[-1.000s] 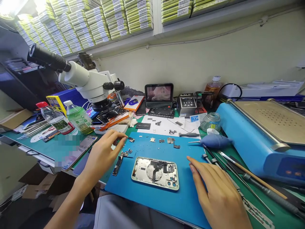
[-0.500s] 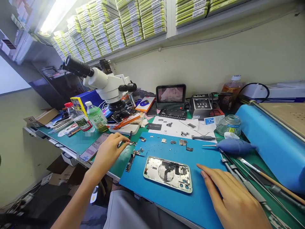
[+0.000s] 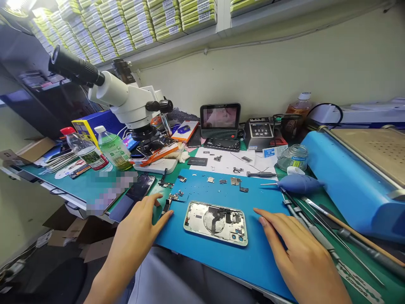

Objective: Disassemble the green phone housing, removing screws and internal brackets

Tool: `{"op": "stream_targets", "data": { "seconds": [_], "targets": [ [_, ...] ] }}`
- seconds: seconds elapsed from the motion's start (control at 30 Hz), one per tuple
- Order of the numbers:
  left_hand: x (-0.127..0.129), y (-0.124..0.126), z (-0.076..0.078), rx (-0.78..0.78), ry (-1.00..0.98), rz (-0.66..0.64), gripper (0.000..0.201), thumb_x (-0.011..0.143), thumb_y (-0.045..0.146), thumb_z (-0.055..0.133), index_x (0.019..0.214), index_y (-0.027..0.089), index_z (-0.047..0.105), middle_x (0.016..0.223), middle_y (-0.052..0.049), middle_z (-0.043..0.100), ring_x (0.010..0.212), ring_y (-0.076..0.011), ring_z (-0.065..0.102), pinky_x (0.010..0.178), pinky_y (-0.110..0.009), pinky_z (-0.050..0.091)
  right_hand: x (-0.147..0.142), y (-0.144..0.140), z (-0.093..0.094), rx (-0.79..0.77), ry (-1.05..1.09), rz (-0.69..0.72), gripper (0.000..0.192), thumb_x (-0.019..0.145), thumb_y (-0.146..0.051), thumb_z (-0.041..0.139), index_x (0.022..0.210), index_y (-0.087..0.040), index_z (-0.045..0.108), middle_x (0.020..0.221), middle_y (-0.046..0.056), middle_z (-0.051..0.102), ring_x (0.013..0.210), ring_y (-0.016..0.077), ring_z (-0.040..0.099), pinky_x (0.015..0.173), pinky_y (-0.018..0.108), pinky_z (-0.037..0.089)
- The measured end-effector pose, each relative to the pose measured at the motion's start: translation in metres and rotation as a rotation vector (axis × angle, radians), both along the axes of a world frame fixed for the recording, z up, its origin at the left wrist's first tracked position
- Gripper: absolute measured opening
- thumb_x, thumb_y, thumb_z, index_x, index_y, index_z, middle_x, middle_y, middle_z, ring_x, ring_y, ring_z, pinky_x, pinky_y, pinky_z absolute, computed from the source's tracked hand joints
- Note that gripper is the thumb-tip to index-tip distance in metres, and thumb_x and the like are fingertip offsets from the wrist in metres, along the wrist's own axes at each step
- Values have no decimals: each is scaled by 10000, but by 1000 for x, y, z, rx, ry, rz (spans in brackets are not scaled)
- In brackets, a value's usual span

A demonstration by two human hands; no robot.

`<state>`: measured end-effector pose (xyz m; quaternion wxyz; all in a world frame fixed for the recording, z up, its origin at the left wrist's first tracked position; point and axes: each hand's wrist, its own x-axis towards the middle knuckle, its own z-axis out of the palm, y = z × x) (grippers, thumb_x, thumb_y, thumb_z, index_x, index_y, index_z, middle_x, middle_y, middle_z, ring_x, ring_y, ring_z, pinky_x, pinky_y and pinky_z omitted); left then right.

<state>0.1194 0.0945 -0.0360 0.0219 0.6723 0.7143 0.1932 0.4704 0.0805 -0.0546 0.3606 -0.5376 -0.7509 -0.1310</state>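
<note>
My left hand [image 3: 139, 226] hovers at the left edge of the blue mat [image 3: 202, 261], thumb and fingers apart. Between them lies a dark strip-like phone part [image 3: 166, 206]; whether I touch it cannot be made out. Just above it sits a small circuit piece with a flex cable [image 3: 175, 197]. Another flex-cable part [image 3: 165, 181] rests left of the mat. My right hand [image 3: 297, 249] lies flat and empty on the mat, fingers extended. Between both hands is an opened phone housing [image 3: 198, 223], inside facing up, with a round coil area and camera holes.
Small metal phone parts [image 3: 236, 181] and tiny screws lie along the mat's far side. A battery [image 3: 197, 161], white paper and a screwdriver [image 3: 262, 174] are behind. Right: blue air blower [image 3: 297, 185], tweezers, glass jar [image 3: 294, 157]. Left: microscope [image 3: 126, 99], bottles [image 3: 114, 147], dark-screened phone [image 3: 141, 186].
My left hand has drawn back from the flex-cable part toward the mat's near-left edge, and its fingers have spread. The right hand stays on the mat. The view has turned slightly right and down.
</note>
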Motion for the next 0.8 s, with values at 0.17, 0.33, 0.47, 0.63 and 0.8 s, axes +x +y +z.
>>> {"op": "stream_targets", "data": {
  "seconds": [0.17,0.33,0.47,0.63,0.8],
  "targets": [
    [8,-4,-13,31,-21,8,388,1051,536,499,1325,293,627,1140,-52,750,1078,-320,713,771,-390,507,-1,-1,0,-41,7,-11,327,1160,-367,437,1250,-219,715,1086,25,798,955,195,776,855,334,548],
    [4,-3,-16,47,-70,21,397,1061,517,457,1340,292,627,1122,-56,747,1087,-315,721,812,-409,528,-2,-2,0,-46,24,-8,302,1156,-355,453,1237,-222,711,1092,24,796,963,192,770,856,326,539],
    [-1,-5,-18,62,-120,40,404,1039,538,489,1312,286,649,1094,-50,751,1008,-294,730,819,-395,561,-1,-3,-2,-74,47,-7,289,1155,-350,459,1235,-226,707,1109,22,795,987,194,763,881,326,527],
    [-12,-11,-21,89,-182,108,435,1019,617,515,1277,296,657,1057,-39,760,838,-258,713,716,-361,577,-1,-3,-3,-98,59,-8,273,1154,-354,470,1250,-246,700,1132,10,792,1016,194,751,893,324,516],
    [-20,-12,-21,27,-306,130,489,952,707,582,1244,326,677,1052,-21,762,848,-249,710,636,-324,560,-1,-4,-2,-123,75,-4,265,1151,-361,479,1249,-262,705,1149,-4,789,1038,185,745,919,317,512]
  ]
}}
